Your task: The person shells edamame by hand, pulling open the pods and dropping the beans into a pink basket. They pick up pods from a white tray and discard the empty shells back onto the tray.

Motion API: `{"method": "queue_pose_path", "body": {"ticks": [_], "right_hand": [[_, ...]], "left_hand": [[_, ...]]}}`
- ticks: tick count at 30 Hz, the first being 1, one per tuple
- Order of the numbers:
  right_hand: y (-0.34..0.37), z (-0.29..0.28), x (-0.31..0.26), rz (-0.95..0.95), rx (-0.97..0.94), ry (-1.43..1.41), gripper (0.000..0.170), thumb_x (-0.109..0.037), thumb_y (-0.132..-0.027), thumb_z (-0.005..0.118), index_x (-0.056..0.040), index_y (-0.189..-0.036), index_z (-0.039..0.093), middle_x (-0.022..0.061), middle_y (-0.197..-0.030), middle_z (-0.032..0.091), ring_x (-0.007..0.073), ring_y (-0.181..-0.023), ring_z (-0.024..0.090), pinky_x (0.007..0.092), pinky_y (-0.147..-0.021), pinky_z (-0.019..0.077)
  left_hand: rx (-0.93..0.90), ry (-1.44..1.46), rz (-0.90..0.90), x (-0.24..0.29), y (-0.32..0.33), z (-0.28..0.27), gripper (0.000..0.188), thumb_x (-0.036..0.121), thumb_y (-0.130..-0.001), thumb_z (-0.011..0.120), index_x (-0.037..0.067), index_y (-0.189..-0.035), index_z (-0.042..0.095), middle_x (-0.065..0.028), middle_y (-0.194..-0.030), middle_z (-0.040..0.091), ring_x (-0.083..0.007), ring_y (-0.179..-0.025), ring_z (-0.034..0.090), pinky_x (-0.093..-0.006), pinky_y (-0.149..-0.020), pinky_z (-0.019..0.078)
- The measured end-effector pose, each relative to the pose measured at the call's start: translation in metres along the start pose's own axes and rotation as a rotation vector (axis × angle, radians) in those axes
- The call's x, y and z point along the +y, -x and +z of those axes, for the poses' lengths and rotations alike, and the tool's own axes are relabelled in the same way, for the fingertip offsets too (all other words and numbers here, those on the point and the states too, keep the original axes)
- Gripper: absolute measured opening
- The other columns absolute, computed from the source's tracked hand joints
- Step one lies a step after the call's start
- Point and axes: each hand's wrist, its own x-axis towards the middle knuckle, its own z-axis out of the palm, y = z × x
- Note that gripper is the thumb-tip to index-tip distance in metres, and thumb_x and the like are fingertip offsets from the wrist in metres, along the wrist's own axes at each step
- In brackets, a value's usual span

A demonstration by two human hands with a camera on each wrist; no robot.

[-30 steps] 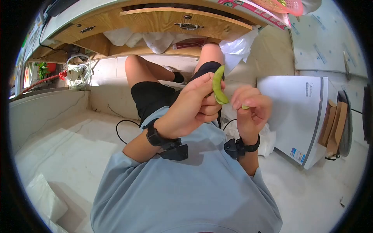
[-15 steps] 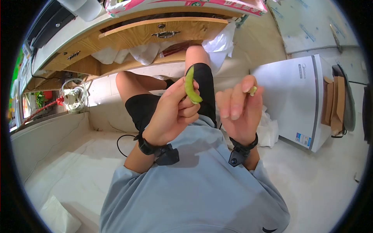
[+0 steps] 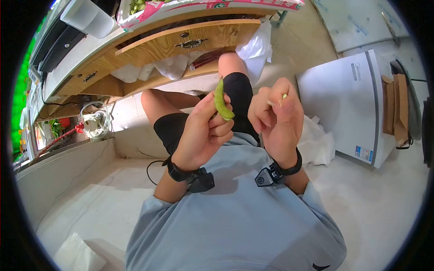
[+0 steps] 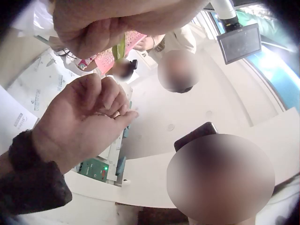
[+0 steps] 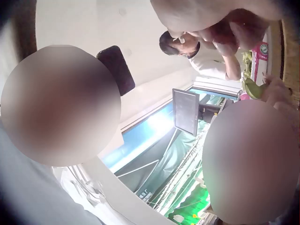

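Note:
In the head view my left hand (image 3: pixel 201 133) pinches a curved green bean pod (image 3: pixel 221 100) upright between thumb and fingers. My right hand (image 3: pixel 279 124) is raised a little to the right, apart from the pod. Its thumb and forefinger pinch a small pale-green piece (image 3: pixel 284 96), mostly hidden by the fingertips. The left wrist view has the right hand (image 4: pixel 82 119) with fingers curled in, below the left one. From the right wrist the pod (image 5: pixel 254 88) shows beside the left hand's fingers (image 5: pixel 277 93).
A wooden desk with a drawer (image 3: pixel 190 40) stands ahead, bearing a pink-edged box (image 3: pixel 217 6) of green pods and a plastic cup (image 3: pixel 88 19). A small white fridge (image 3: pixel 337 106) is at the right. Another person (image 5: pixel 211 63) is across the desk.
My right hand has drawn away from the pod with the small piece, rising and turning, and its fingers have curled in more. The left hand still grips the pod. The head view has shifted.

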Motion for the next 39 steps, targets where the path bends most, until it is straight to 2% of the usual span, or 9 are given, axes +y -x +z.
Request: {"method": "queue_pose_path", "body": {"ticks": [3,9,24,27,31,33,34,36,39], "right_hand": [[-0.003,0.007,-0.005,0.017,0.016,0.005,0.050,-0.059,-0.102,0.028,-0.0120,-0.085,0.034,0.0034,-0.060,0.038,0.0134,-0.047,0.035,0.0258,-0.046,0.0329],[-0.004,0.009,-0.015,0.122,0.049,-0.036,0.053,-0.059,-0.103,0.018,-0.0114,-0.089,0.036,0.0049,-0.060,0.040,0.0152,-0.046,0.037,0.0266,-0.047,0.0348],[-0.002,0.010,-0.020,0.152,0.064,0.047,0.059,-0.060,-0.103,0.016,-0.0058,-0.100,0.040,0.0058,-0.064,0.043,0.0146,-0.049,0.041,0.0268,-0.050,0.0393],[-0.001,0.009,-0.018,0.119,0.038,0.033,0.051,-0.051,-0.106,0.023,-0.0033,-0.105,0.041,0.0047,-0.065,0.044,0.0137,-0.050,0.041,0.0261,-0.051,0.0395],[0.005,0.016,-0.001,-0.011,-0.026,0.543,0.022,-0.024,-0.101,0.051,-0.0020,-0.104,0.053,0.0080,-0.073,0.054,0.0181,-0.058,0.049,0.0280,-0.057,0.0432],[0.005,0.014,0.012,-0.132,-0.169,0.850,0.010,-0.009,-0.093,0.063,-0.0027,-0.100,0.060,0.0093,-0.079,0.058,0.0217,-0.065,0.054,0.0304,-0.062,0.0450],[0.005,0.017,0.016,-0.220,-0.170,1.039,0.018,-0.011,-0.078,0.073,-0.0093,-0.095,0.068,0.0060,-0.087,0.061,0.0269,-0.076,0.058,0.0352,-0.066,0.0485],[0.009,0.021,0.019,-0.242,-0.152,1.106,0.022,-0.011,-0.077,0.074,-0.0095,-0.098,0.069,0.0038,-0.087,0.062,0.0256,-0.079,0.058,0.0358,-0.069,0.0479],[0.014,0.020,0.021,-0.244,-0.162,1.198,0.026,-0.011,-0.075,0.075,-0.0099,-0.101,0.071,0.0016,-0.088,0.063,0.0240,-0.082,0.059,0.0362,-0.072,0.0463]], "left_hand": [[0.014,-0.005,0.001,0.000,0.000,0.002,0.015,0.020,-0.105,0.039,0.011,-0.104,0.051,0.0074,-0.062,0.025,-0.0042,-0.048,0.020,-0.0209,-0.044,0.0176],[0.018,-0.023,0.002,0.000,-0.001,0.002,0.016,0.022,-0.106,0.039,0.012,-0.103,0.051,0.0076,-0.063,0.025,-0.0040,-0.049,0.019,-0.0208,-0.044,0.0176],[0.045,0.028,-0.006,-0.001,-0.003,-0.001,0.015,0.022,-0.105,0.041,0.011,-0.104,0.052,0.0070,-0.062,0.025,-0.0045,-0.049,0.022,-0.0207,-0.044,0.0190],[-0.017,0.138,-0.021,-0.004,-0.010,-0.009,0.015,0.022,-0.104,0.042,0.011,-0.104,0.053,0.0063,-0.062,0.027,-0.0051,-0.050,0.025,-0.0209,-0.045,0.0210],[-0.003,0.309,-0.066,-0.007,-0.016,-0.010,0.016,0.023,-0.104,0.044,0.012,-0.101,0.054,0.0057,-0.062,0.027,-0.0062,-0.050,0.025,-0.0215,-0.044,0.0226],[0.076,0.279,-0.029,-0.011,-0.018,-0.007,0.018,0.025,-0.104,0.045,0.011,-0.103,0.056,0.0040,-0.074,0.046,-0.0070,-0.061,0.044,-0.0223,-0.054,0.0389],[0.111,0.271,-0.010,-0.010,-0.018,-0.002,0.019,0.025,-0.104,0.045,0.010,-0.105,0.058,0.0028,-0.080,0.052,-0.0075,-0.067,0.050,-0.0227,-0.060,0.0431],[0.091,0.255,0.030,-0.011,-0.018,-0.005,0.019,0.024,-0.104,0.045,0.010,-0.104,0.058,0.0021,-0.087,0.058,-0.0086,-0.077,0.056,-0.0242,-0.071,0.0481],[0.055,0.261,0.040,-0.013,-0.022,-0.012,0.019,0.024,-0.104,0.045,0.010,-0.101,0.058,0.0025,-0.086,0.056,-0.0077,-0.076,0.055,-0.0235,-0.071,0.0469]]}}
